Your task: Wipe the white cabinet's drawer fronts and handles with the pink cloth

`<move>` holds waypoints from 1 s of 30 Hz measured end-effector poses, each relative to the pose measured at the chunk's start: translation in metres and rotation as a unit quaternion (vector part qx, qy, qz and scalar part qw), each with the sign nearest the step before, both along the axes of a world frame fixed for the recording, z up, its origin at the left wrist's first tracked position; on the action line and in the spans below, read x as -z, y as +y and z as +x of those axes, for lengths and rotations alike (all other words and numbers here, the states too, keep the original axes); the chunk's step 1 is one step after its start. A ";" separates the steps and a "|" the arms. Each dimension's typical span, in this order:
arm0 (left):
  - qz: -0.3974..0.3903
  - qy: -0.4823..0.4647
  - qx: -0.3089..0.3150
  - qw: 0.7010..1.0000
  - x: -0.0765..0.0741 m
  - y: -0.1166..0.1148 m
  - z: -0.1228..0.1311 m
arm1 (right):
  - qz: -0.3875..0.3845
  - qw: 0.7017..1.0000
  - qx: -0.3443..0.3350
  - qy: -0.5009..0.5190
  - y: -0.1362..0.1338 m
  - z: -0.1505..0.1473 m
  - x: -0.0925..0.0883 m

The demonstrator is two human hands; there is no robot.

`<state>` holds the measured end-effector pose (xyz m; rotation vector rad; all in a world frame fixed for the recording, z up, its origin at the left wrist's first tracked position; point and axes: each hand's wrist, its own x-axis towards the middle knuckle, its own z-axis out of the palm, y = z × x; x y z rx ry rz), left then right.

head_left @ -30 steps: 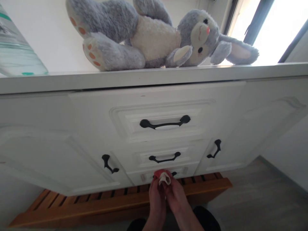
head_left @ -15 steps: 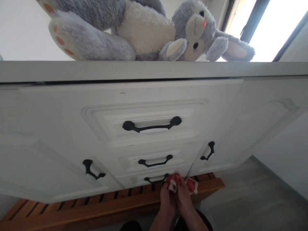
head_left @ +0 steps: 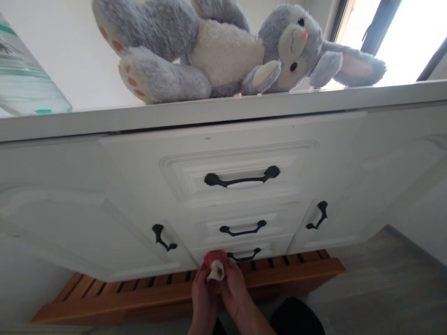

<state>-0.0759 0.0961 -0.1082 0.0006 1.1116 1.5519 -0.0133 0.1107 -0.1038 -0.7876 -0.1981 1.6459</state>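
Low in the head view, my left hand (head_left: 203, 289) and my right hand (head_left: 233, 283) are close together in front of the lowest drawer. Between them they grip a small red and cream cloth bundle (head_left: 215, 270). Its cream part forms an open, rolled edge facing me, and the red part sticks out beyond the fingers. It may be a sock, but I cannot tell for sure. Fingers of both hands curl around its sides; some fingertips are hidden behind the cloth.
A white cabinet (head_left: 132, 174) with dark handles fills the view. Before its base runs a slatted wooden bench (head_left: 150, 295). On top lie a grey plush rabbit (head_left: 226, 51) and, at left, a clear container (head_left: 31, 83). Grey floor (head_left: 370, 288) shows at right.
Both hands have moved left along the bench with the cloth. The second red and cream piece beside my right hand no longer shows separately. The view has swung left, bringing in the clear container.
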 end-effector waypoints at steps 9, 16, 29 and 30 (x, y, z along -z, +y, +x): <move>-0.006 0.054 0.132 0.990 0.003 -0.051 0.045 | 0.072 0.878 0.061 -0.470 -0.031 0.149 -0.031; -0.074 0.055 0.146 0.985 0.028 -0.075 0.018 | 0.253 0.400 -0.199 -0.858 0.013 0.098 -0.006; 0.029 0.060 0.156 0.986 -0.045 -0.051 0.034 | 0.285 0.309 -0.280 -0.863 0.030 0.098 -0.019; 0.055 0.041 0.139 0.988 -0.064 -0.042 0.039 | 0.291 0.345 -0.279 -0.848 0.028 0.099 -0.019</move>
